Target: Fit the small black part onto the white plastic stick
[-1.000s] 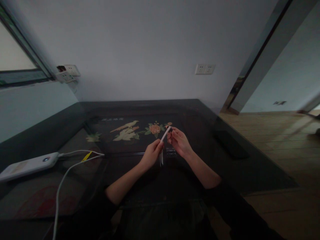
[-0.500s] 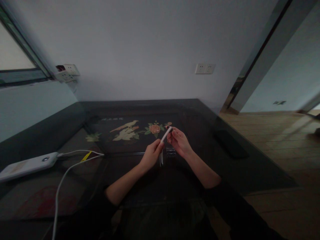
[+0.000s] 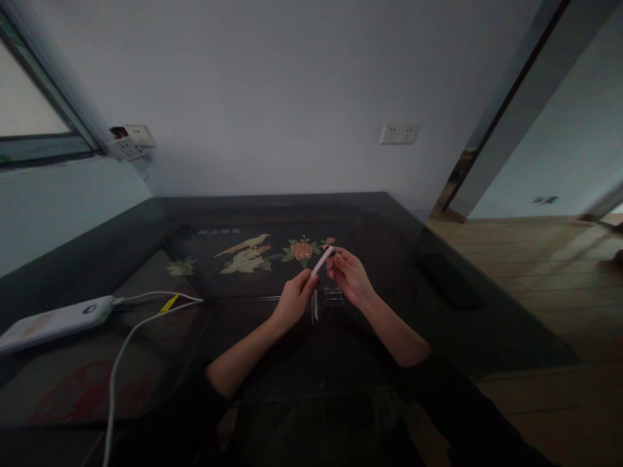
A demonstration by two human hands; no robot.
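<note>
Left hand (image 3: 293, 301): closed on white strip (image 3: 322, 261). Right hand (image 3: 354, 277): fingertips at strip's far end; pinch or mere touch, cannot tell. Strip: between the hands, above dark table (image 3: 272, 370), slanting. Shiny item (image 3: 333, 297): on table, near right hand. Change since half a second ago: next to none; both hands keep position, suggesting fine handling.

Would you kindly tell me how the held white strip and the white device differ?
The white strip is slim; the white device is much broader. The strip slants up from the left hand, while the device lies on the dark table. The device bears a dark oval; the strip shows none. Both look white.
</note>
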